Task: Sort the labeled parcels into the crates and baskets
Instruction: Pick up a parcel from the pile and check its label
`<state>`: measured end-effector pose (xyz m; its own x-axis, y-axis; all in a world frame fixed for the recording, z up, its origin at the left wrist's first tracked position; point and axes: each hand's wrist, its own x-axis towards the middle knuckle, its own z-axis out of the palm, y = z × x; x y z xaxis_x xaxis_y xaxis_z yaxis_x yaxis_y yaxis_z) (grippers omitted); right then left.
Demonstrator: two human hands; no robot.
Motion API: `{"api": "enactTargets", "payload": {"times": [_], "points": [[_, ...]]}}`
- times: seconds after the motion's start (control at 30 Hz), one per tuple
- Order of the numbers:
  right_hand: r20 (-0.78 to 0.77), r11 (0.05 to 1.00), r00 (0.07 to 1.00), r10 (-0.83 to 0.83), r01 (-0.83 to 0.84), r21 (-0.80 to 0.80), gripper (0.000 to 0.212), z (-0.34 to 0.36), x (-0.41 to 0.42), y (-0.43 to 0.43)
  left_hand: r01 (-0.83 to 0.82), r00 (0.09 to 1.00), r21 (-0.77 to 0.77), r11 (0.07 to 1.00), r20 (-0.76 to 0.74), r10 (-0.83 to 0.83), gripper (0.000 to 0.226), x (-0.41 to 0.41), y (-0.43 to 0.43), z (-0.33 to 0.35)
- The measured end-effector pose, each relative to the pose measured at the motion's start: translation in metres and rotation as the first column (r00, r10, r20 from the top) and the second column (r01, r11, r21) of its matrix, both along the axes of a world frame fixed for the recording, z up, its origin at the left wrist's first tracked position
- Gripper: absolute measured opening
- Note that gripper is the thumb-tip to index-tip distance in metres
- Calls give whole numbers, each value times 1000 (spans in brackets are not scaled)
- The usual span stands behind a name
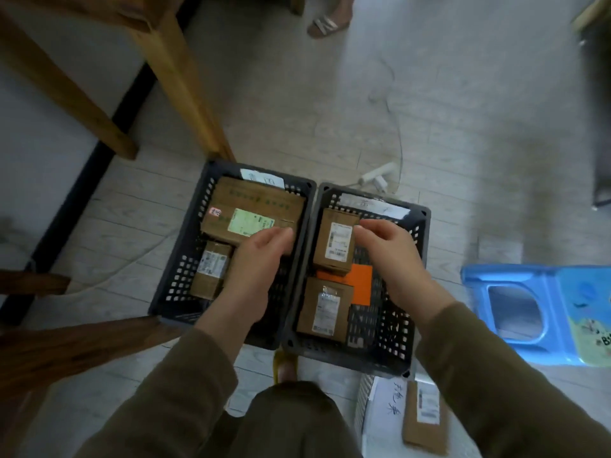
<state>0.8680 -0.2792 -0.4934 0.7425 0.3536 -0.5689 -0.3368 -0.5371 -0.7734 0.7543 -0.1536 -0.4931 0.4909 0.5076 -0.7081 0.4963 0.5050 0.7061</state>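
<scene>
Two dark grey slotted crates stand side by side on the floor. The left crate holds a large cardboard parcel with a green label and a small labeled parcel. My left hand reaches over this crate, its straight fingers resting on the large parcel's near right corner. The right crate holds two small labeled parcels, an upper one and a lower one, and an orange flat packet. My right hand hovers there, its loosely bent fingertips touching the upper parcel's far right corner.
A white basket with a handwritten tag holds another brown parcel at the bottom right. To the right stands a blue plastic stool. Wooden table legs rise at the left; a power strip and cable lie behind the crates. Another person's sandaled foot is farther back.
</scene>
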Motion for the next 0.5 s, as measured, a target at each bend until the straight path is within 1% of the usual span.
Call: {"api": "enactTargets", "payload": {"times": [0.1,0.17,0.27,0.3,0.33,0.43,0.5], "points": [[51,995,996,73,-77,71,32,52,-25,4,-36,998,96,995,47,32,41,-42,-2,54],[66,982,990,127,-135,129,26,84,-44,7,-69,996,159,985,73,58,42,-69,-5,91],[127,951,967,219,-241,195,19,132,-77,13,-156,984,201,967,115,135,35,-116,-10,143],[142,942,960,243,-268,202,18,147,-86,16,-187,978,220,957,128,162,30,-130,-13,159],[154,930,949,275,-304,208,17,160,-94,19,-221,971,242,945,147,189,32,-144,-14,173],[195,872,896,399,-436,221,8,205,-126,29,-308,946,318,897,199,254,24,-194,-19,216],[256,837,859,444,-499,226,5,231,-146,37,-343,937,394,853,204,282,40,-226,-22,242]]}}
